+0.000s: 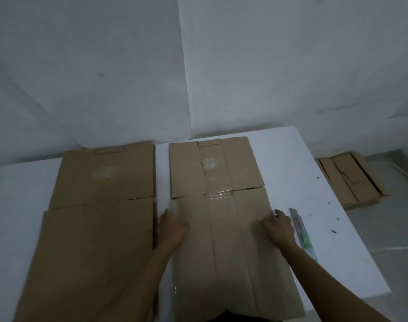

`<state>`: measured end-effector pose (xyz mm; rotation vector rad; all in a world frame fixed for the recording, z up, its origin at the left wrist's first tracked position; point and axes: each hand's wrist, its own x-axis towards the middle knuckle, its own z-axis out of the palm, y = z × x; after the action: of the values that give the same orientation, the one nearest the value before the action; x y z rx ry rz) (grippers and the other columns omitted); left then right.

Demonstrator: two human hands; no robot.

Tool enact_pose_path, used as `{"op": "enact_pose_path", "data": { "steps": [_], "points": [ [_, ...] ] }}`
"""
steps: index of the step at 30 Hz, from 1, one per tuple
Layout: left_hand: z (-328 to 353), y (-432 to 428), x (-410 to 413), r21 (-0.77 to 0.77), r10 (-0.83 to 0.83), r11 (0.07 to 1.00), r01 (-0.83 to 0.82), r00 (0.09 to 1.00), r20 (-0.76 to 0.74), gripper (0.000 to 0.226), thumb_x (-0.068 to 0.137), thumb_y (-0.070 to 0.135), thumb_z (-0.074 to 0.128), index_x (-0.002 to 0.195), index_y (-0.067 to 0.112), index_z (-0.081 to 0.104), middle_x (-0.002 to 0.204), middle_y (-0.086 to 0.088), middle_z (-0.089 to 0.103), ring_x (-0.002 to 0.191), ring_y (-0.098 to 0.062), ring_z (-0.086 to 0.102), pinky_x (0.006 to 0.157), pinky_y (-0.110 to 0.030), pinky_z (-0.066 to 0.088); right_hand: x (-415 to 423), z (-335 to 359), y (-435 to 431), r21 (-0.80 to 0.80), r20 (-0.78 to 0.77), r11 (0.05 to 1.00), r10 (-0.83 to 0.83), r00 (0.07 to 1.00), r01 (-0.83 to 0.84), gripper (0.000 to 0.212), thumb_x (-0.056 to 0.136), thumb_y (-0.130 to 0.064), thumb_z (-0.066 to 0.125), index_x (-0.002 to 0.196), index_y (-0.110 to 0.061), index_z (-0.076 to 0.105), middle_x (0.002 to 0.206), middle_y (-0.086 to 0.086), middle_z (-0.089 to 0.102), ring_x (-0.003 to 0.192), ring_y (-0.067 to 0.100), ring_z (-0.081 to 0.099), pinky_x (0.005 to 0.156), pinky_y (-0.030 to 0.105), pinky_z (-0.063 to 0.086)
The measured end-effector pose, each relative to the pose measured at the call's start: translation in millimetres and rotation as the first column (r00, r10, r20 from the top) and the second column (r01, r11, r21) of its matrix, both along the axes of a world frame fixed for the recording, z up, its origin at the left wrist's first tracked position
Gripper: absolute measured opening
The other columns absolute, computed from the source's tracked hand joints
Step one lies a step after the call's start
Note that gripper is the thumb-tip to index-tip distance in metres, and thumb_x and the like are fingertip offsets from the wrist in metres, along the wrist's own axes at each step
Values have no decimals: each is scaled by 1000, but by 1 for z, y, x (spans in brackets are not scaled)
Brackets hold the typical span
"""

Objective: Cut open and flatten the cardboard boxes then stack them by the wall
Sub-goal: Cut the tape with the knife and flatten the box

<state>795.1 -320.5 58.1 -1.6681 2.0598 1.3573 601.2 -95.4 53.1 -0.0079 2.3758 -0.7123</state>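
A flattened cardboard box [224, 240] with clear tape down its middle lies on the white table [291, 159], in front of me. My left hand [172, 226] grips its left edge with curled fingers. My right hand [279, 228] grips its right edge the same way. A second flattened box [100, 205] lies flat beside it on the left, almost touching. A green-handled cutter [301, 231] lies on the table just right of my right hand.
Several flattened boxes [351, 180] are stacked on the floor against the right wall, past the table's right edge. White walls meet in a corner behind the table. Small dark specks dot the table's right side.
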Motion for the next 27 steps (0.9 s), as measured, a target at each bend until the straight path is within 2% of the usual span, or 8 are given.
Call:
{"op": "enact_pose_path", "data": {
  "steps": [4, 8, 13, 15, 17, 20, 22, 27],
  "points": [
    [-2, 10, 2, -24, 150, 988, -153, 983, -103, 50, 84, 24, 69, 129, 9, 53, 128, -11, 61, 102, -23, 60, 87, -33, 53, -1, -4, 8, -58, 2, 997, 47, 999, -47, 70, 93, -43, 64, 148, -9, 37, 147, 14, 46, 129, 36, 49, 108, 53, 43],
    [3, 7, 11, 54, 168, 986, -160, 969, -183, 33, 85, 33, 73, 107, 8, 73, 98, -4, 73, 87, -19, 69, 73, -25, 54, -18, 1, 11, -176, 121, 984, 33, 992, -11, 68, 95, -44, 62, 145, -5, 38, 139, 16, 54, 121, 34, 57, 101, 48, 49],
    [24, 33, 8, -41, 147, 985, -165, 946, -290, 16, 100, 26, 56, 99, 20, 72, 98, -1, 72, 99, -23, 67, 77, -25, 50, -29, -1, 17, -310, 264, 943, -34, 964, 119, 81, 80, -58, 74, 135, -7, 47, 124, 11, 62, 104, 27, 65, 91, 47, 57],
    [41, 46, 8, 14, 226, 971, -238, 898, -378, 23, 103, 20, 51, 87, 33, 63, 87, 11, 67, 90, -16, 65, 68, -13, 48, -31, -1, 20, -351, 311, 925, -28, 950, 142, 89, 70, -65, 77, 132, -8, 51, 119, 10, 66, 100, 27, 68, 88, 48, 58],
    [58, 54, 12, 72, 289, 955, -287, 852, -437, 21, 103, 19, 52, 90, 34, 60, 87, 16, 65, 83, -3, 62, 66, -5, 46, -31, 3, 23, -408, 349, 899, -9, 937, 161, 92, 69, -64, 79, 136, -9, 47, 122, 10, 64, 102, 28, 68, 89, 49, 58],
    [81, 55, 22, 177, 365, 931, -320, 782, -506, 24, 101, 28, 56, 119, 16, 66, 118, -5, 70, 96, -9, 66, 91, -26, 52, -34, 11, 27, -494, 439, 847, 46, 897, 198, 89, 72, -58, 79, 140, -11, 48, 124, 11, 66, 106, 31, 68, 90, 50, 57],
    [97, 52, 36, 197, 377, 926, -323, 765, -523, 22, 101, 26, 54, 120, 18, 63, 119, 0, 69, 99, -11, 65, 93, -31, 50, -35, 19, 28, -528, 493, 821, 87, 866, 218, 86, 72, -57, 80, 141, -14, 51, 127, 7, 67, 111, 30, 66, 94, 48, 55],
    [136, 40, 79, 123, 285, 956, -265, 751, -595, 20, 102, 18, 51, 108, 17, 70, 104, 0, 76, 92, -11, 73, 71, -20, 57, -15, 39, 13, -577, 608, 773, 191, 771, 263, 54, 91, -47, 64, 135, -17, 55, 132, 6, 62, 118, 29, 60, 100, 49, 51]
  ]
}}
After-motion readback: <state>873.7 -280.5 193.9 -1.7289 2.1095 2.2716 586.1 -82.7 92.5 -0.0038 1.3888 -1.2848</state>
